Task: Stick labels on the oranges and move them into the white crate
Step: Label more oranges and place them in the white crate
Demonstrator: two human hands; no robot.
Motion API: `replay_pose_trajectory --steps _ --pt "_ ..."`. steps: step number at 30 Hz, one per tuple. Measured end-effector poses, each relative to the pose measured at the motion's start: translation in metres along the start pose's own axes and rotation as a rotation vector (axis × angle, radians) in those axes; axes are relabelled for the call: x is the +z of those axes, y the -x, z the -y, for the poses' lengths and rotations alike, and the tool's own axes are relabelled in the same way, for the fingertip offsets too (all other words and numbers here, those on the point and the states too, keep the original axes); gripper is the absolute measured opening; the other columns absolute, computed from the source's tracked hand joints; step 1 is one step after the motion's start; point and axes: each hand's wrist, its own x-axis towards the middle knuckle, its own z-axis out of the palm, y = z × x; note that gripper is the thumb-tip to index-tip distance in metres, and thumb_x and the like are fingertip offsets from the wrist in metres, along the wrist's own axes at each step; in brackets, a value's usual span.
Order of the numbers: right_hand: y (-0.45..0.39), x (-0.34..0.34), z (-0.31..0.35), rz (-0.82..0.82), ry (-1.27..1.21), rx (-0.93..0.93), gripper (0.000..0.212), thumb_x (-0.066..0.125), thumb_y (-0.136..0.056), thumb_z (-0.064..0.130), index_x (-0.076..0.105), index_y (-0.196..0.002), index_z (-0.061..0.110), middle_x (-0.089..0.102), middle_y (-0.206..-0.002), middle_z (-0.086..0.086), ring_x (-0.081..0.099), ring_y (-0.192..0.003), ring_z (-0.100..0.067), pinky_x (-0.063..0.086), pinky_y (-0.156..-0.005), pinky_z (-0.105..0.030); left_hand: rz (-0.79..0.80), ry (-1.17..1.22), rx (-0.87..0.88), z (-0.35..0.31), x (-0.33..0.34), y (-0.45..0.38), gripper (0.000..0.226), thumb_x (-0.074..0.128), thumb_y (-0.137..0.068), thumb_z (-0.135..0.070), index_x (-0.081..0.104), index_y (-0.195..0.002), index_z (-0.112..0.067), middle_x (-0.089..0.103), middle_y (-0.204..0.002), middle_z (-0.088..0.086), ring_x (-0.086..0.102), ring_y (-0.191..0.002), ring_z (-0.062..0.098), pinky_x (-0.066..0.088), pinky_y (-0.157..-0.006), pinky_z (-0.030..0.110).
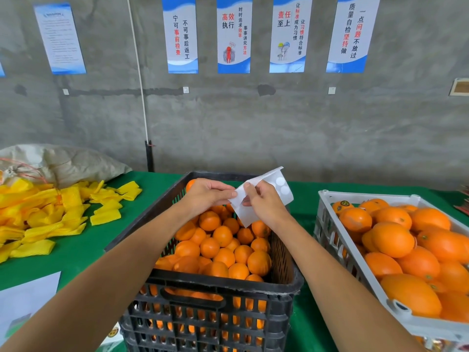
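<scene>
Both bare forearms stretched forward, left hand (206, 196) and right hand (264, 201) nearly touching, fingertips pinching, thumbs facing each other

Fruit-packing workshop — orange crates (213, 288), workplace slogan posters (233, 34).

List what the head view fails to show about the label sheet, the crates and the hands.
- White label sheet: both the left hand and right hand pinch it; fingers hide whether a label is peeled.
- Black slatted plastic crate: lower oranges buried under the top layer.
- White plastic crate: cut off by the right edge.
- Labels on its oranges: too small to read.
</scene>
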Motion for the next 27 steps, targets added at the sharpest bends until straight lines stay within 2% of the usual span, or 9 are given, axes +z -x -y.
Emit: replay_pose_trajectory --steps 4,7,10,14,17,20,22,24,27 --pt "0.000 0.000 0.000 0.002 0.009 -0.016 0.032 0.046 -0.108 0.041 0.064 -0.114 0.014 0.074 -0.106 0.000 0.071 -0.100 -0.015 0.055 -0.095 -0.038 -0.033 -0.099 0.100 0.001 0.001 0.002 0.022 0.078 -0.089 -0.019 0.079 -0.109 -0.012 0.079 -0.100 -0.001 0.076 -0.093 0.017 0.063 -0.074 0.027" --pt "0.000 0.000 0.000 0.008 0.004 -0.025 0.033 0.048 -0.108 0.040 0.065 -0.111 0.012 0.075 -0.102 -0.001 0.072 -0.098 -0.016 0.055 -0.099 -0.043 -0.032 -0.162 0.153 0.002 0.001 0.001 0.017 0.075 -0.092 -0.023 0.080 -0.107 -0.017 0.079 -0.099 -0.008 0.076 -0.093 0.012 0.062 -0.068 0.026" --pt "-0.001 0.000 -0.001 0.012 0.039 -0.028 0.033 0.046 -0.108 0.040 0.064 -0.107 0.013 0.074 -0.100 0.000 0.071 -0.097 -0.017 0.055 -0.099 -0.044 -0.024 -0.133 0.122 0.003 0.001 0.000 0.014 0.071 -0.095 -0.024 0.081 -0.105 -0.020 0.079 -0.100 -0.008 0.075 -0.093 0.012 0.063 -0.068 0.027" --pt "-0.002 0.002 -0.003 0.065 0.060 -0.036 0.032 0.045 -0.108 0.041 0.062 -0.112 0.014 0.072 -0.107 -0.004 0.070 -0.102 -0.021 0.056 -0.097 -0.045 0.011 -0.092 0.059 0.007 -0.003 -0.002 0.015 0.068 -0.098 -0.022 0.080 -0.106 -0.019 0.079 -0.100 -0.002 0.076 -0.095 0.017 0.064 -0.076 0.033" --pt "-0.003 0.003 -0.006 0.097 0.104 -0.047 0.029 0.046 -0.108 0.040 0.062 -0.104 0.016 0.070 -0.106 -0.007 0.069 -0.102 -0.024 0.057 -0.093 -0.042 -0.070 -0.131 0.030 0.013 -0.009 -0.007 0.013 0.067 -0.099 -0.021 0.079 -0.102 -0.016 0.079 -0.095 0.003 0.077 -0.087 0.018 0.063 -0.069 0.028" --pt "-0.004 0.004 -0.009 0.122 0.144 -0.033 0.028 0.046 -0.109 0.039 0.062 -0.099 0.018 0.071 -0.103 -0.005 0.069 -0.103 -0.023 0.057 -0.088 -0.036 -0.249 -0.449 0.043 0.028 -0.031 -0.011 0.016 0.065 -0.100 -0.020 0.078 -0.094 -0.014 0.076 -0.083 0.005 0.073 -0.079 0.021 0.062 -0.070 0.033" --pt "-0.003 0.005 -0.011 0.136 0.141 -0.026 0.029 0.047 -0.108 0.039 0.063 -0.100 0.017 0.074 -0.097 -0.003 0.069 -0.101 -0.020 0.059 -0.091 -0.039 -0.307 -0.710 0.050 0.042 -0.049 -0.011 0.020 0.063 -0.100 -0.020 0.077 -0.088 -0.012 0.074 -0.084 0.005 0.069 -0.080 0.021 0.059 -0.073 0.037" --pt "-0.002 0.006 -0.012 0.167 0.128 -0.021 0.027 0.049 -0.108 0.037 0.064 -0.103 0.015 0.076 -0.091 -0.001 0.070 -0.098 -0.018 0.059 -0.095 -0.044 -0.304 -0.902 0.002 0.051 -0.061 -0.011 0.021 0.061 -0.099 -0.023 0.076 -0.086 -0.016 0.072 -0.086 0.003 0.067 -0.080 0.021 0.059 -0.072 0.038" --pt "-0.001 0.006 -0.012 0.190 0.124 -0.011 0.025 0.050 -0.108 0.037 0.064 -0.106 0.016 0.077 -0.088 0.000 0.071 -0.097 -0.017 0.058 -0.096 -0.046 -0.205 -1.191 -0.065 0.054 -0.062 -0.010 0.021 0.056 -0.100 -0.025 0.067 -0.082 -0.019 0.070 -0.088 0.003 0.065 -0.077 0.020 0.059 -0.072 0.037"
